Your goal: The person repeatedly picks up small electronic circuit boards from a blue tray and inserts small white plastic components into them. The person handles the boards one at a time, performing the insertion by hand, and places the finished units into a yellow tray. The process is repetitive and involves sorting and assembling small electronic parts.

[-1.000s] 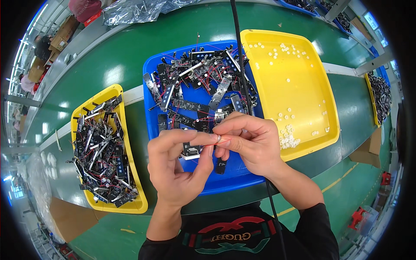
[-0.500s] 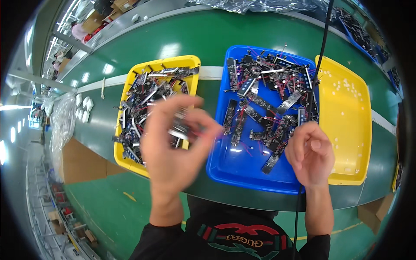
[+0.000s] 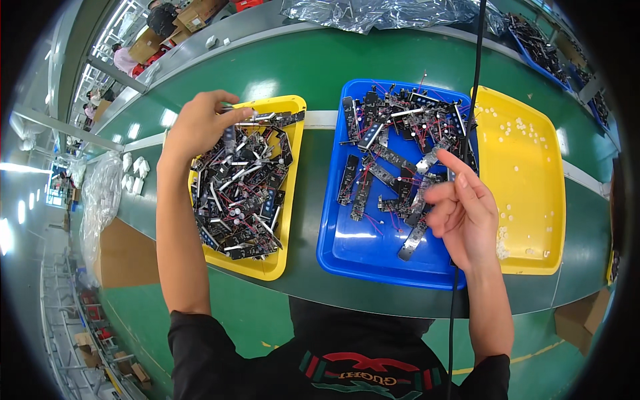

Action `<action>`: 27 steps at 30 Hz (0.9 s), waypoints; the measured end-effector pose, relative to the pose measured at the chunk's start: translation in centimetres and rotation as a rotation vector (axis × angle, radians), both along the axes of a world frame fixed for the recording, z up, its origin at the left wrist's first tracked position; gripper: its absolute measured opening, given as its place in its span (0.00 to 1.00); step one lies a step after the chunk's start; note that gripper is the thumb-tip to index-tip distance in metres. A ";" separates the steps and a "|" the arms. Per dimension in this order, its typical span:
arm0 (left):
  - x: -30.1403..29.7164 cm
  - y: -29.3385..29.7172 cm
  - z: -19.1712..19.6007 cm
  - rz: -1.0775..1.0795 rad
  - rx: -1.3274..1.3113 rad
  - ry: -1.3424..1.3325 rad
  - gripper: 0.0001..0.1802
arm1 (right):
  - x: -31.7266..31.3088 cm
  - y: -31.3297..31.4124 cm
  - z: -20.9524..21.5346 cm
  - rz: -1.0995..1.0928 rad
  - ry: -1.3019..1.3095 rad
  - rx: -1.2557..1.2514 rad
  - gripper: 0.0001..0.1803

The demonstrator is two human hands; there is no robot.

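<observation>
My left hand (image 3: 202, 125) is over the far left part of the yellow tray (image 3: 291, 220), its thumb and fingers apart. A blurred circuit board (image 3: 230, 139) shows just below the thumb, apparently free of the grip. Heaped in that tray are dark circuit boards (image 3: 257, 200) with thin red wires and white strips. My right hand (image 3: 467, 217) hovers above the right side of the blue tray (image 3: 353, 263), index finger stretched out and the other fingers loosely bent, with nothing visible in it. Below it lie more wired boards (image 3: 398, 160), mostly toward the tray's far side.
A second yellow tray (image 3: 527, 227) with small white round pieces stands at the right. A black cable (image 3: 475, 87) hangs down across the blue tray's right side. Clear plastic film (image 3: 100, 200), white pieces (image 3: 137, 175) and a cardboard box (image 3: 127, 253) sit at the left.
My left hand has moved left and away from me, to the yellow tray's far side, and has apparently let go of a circuit board. My right hand's index finger has straightened.
</observation>
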State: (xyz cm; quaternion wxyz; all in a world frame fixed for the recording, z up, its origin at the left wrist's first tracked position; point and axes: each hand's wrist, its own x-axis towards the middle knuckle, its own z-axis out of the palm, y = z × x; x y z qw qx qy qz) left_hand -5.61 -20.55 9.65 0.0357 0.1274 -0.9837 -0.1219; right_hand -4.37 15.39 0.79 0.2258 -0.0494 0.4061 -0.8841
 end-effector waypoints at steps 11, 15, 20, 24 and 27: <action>7.0 17.6 -4.7 -0.441 0.192 0.059 0.15 | -1.9 3.0 -1.5 -0.071 -0.087 -0.350 0.17; 7.2 22.6 -8.4 -0.458 0.283 0.199 0.17 | -2.5 2.9 -1.1 -0.186 -0.081 -0.288 0.23; 5.2 23.8 -9.8 -0.561 0.095 0.366 0.18 | -2.8 3.2 -1.1 -0.197 -0.047 -0.208 0.20; 4.9 23.4 -10.0 -0.621 0.179 0.324 0.15 | -2.5 2.7 -0.2 -0.184 -0.059 -0.212 0.17; 4.6 22.4 -9.2 -0.572 0.557 0.300 0.11 | -2.4 3.5 -0.6 -0.028 0.000 -0.220 0.17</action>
